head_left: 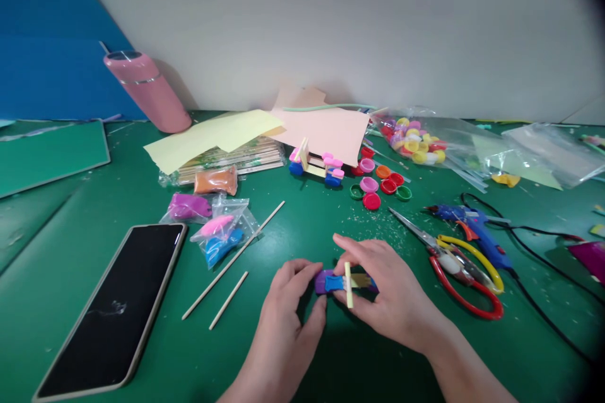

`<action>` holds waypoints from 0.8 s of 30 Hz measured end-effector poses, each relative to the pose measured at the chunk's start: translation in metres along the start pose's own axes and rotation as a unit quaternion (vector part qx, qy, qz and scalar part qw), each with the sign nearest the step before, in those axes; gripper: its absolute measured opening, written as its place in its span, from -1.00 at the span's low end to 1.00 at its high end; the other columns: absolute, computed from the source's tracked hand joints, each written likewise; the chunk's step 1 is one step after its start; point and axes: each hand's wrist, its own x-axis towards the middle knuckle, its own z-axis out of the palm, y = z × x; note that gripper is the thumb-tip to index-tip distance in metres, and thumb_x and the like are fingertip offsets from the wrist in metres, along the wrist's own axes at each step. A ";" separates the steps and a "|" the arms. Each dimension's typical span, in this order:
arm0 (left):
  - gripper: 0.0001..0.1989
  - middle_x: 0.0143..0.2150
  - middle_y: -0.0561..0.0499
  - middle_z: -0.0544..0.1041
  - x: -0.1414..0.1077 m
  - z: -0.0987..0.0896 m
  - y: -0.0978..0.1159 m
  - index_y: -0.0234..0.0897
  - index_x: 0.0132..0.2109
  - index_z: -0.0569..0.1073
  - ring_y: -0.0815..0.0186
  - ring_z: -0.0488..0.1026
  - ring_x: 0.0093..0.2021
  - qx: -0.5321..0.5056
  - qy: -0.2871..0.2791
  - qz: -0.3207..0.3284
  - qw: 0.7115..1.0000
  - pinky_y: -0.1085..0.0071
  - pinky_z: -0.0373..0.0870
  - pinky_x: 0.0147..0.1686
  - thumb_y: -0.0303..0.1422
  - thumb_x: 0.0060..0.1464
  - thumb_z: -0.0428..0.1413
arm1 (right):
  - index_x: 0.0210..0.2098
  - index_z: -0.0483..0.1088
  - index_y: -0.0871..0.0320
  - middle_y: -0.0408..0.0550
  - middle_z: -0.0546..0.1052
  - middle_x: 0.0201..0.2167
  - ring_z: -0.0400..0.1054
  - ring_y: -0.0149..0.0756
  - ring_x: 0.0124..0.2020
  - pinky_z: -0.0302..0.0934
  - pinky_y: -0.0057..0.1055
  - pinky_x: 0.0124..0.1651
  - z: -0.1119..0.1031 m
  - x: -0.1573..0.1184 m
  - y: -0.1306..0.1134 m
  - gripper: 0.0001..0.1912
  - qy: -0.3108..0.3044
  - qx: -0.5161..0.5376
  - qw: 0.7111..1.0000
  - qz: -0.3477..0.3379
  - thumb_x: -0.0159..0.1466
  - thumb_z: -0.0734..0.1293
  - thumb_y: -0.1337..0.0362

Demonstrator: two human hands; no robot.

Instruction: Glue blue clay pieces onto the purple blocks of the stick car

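A small handmade toy car [334, 283] with purple ends, a blue top piece and a pale crosswise stick is between my hands. My left hand [293, 302] pinches its left purple end between thumb and fingers. My right hand [387, 289] is closed around its right part, hiding much of that end. Behind them stands a finished-looking second toy car [316, 167] with blue wheels, pink tops and pale wooden pieces. To the left lie a long wooden stick [234, 259] and a shorter stick [229, 300].
Scissors [454, 264] and a blue glue gun [472, 230] with its black cord lie at right. Coloured bottle caps [371, 185] and a bag of caps [413, 138] sit behind. Left are a phone [113, 315], clay packets [220, 236] and a pink bottle [149, 91].
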 end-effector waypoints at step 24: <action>-0.80 -0.23 -0.02 0.42 0.013 -0.005 -0.005 -0.22 -0.25 0.44 0.28 0.39 -0.18 -0.047 -0.063 0.064 0.995 0.31 0.36 -0.17 -0.54 -0.03 0.04 | 0.15 0.00 0.01 -0.13 0.47 -0.23 0.29 -0.23 -0.15 0.09 -0.19 -0.05 -0.001 0.001 -0.002 -0.37 0.000 -0.002 1.000 -0.002 0.14 0.25 0.42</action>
